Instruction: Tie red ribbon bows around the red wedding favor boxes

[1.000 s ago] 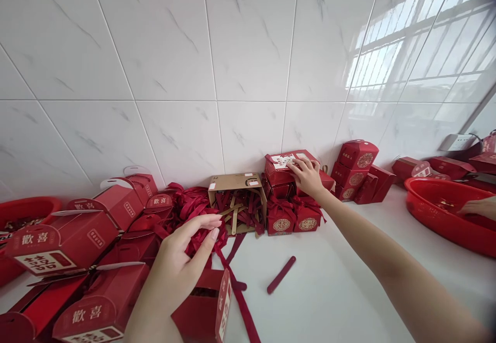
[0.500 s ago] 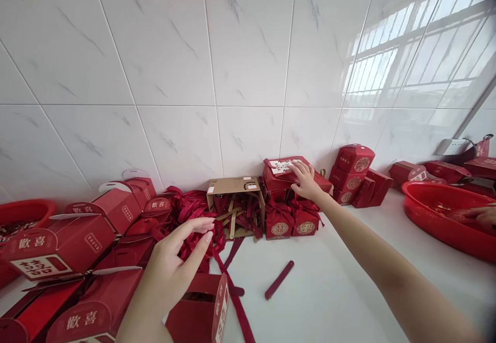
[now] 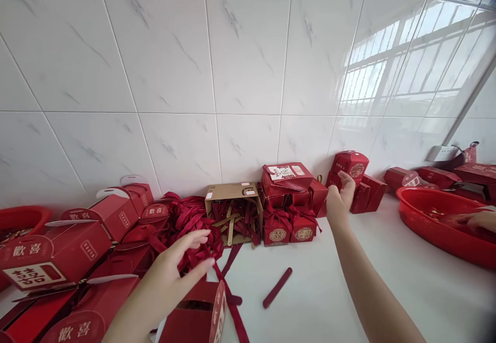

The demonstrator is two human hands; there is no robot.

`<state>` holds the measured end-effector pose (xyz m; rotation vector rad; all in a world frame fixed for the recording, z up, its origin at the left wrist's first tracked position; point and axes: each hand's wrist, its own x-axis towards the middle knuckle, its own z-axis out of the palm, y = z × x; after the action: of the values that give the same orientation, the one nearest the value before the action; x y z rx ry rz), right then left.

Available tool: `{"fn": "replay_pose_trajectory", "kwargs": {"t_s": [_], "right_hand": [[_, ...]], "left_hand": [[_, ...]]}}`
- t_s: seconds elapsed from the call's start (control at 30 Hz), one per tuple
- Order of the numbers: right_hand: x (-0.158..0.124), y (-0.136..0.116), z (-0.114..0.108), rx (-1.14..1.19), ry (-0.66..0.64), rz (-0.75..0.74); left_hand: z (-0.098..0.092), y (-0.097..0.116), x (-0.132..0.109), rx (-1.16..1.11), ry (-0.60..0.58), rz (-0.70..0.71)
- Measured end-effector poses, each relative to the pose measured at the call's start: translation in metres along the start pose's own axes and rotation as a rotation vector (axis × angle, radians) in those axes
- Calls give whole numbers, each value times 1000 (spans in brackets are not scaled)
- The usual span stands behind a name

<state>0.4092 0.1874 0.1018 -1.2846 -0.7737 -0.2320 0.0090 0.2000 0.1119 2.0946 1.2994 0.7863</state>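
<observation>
My left hand [image 3: 175, 266] hovers open over an open red gift box [image 3: 191, 316], its thumb and fingers apart and nothing held. Just beyond its fingertips lies a heap of dark red ribbons [image 3: 189, 218]. My right hand [image 3: 341, 201] is in front of a stack of small red boxes [image 3: 351, 163] by the wall. Its thumb and forefinger are spread, and part of the stack is hidden behind it. Whether it touches a box I cannot tell. Left of it, two small red boxes with bows [image 3: 303, 229] stand beneath a flat-lying red box [image 3: 289, 175].
A cardboard box [image 3: 232, 191] holds dark red and gold strips. One dark red strip [image 3: 277, 287] lies on the white table [image 3: 310, 301]. Red gift boxes [image 3: 83, 250] crowd the left. At right, another person's hand [image 3: 480, 220] is in a red basin [image 3: 422, 229].
My right hand has left the top of the flat-lying red box and moved right to the stack of small boxes. My left hand has opened wider. The view has shifted slightly.
</observation>
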Motion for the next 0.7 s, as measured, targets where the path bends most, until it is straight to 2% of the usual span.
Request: {"fn": "replay_pose_trajectory", "kwargs": {"t_s": [0.03, 0.07, 0.1, 0.13, 0.2, 0.27, 0.3, 0.37, 0.4, 0.47, 0.53, 0.6, 0.7], "right_hand": [[-16, -14, -9, 21, -74, 21], [-34, -30, -17, 55, -206, 43], [-55, -46, -24, 110, -446, 52], [-78, -62, -27, 141, -691, 12], [-125, -88, -26, 137, -1201, -25], [-171, -102, -11, 67, -1497, 72], [-191, -104, -1, 35, -1563, 98], [-223, -101, 20, 31, -1617, 101], [-232, -96, 28, 105, -1604, 107], [-235, -88, 33, 234, -1535, 128], [-216, -83, 25, 282, -1473, 133], [-185, -80, 9, 246, -1430, 106], [-138, -72, -9, 133, -1221, 71]], "left_hand": [[0, -6, -1, 2, -71, -50], [-1, -12, -2, -4, -126, -103], [-3, -17, -3, -12, -155, -156], [-5, -20, -4, -16, -153, -202], [-9, -21, -6, -3, -71, -265], [-14, -15, -8, 13, 4, -302], [-15, -11, -10, 15, 10, -311], [-16, -1, -14, 5, -32, -302], [-15, 4, -15, 1, -67, -292], [-14, 10, -18, 1, -115, -274], [-12, 11, -18, 13, -108, -264], [-10, 9, -17, 29, -61, -248], [-6, 6, -11, 40, -28, -220]]}}
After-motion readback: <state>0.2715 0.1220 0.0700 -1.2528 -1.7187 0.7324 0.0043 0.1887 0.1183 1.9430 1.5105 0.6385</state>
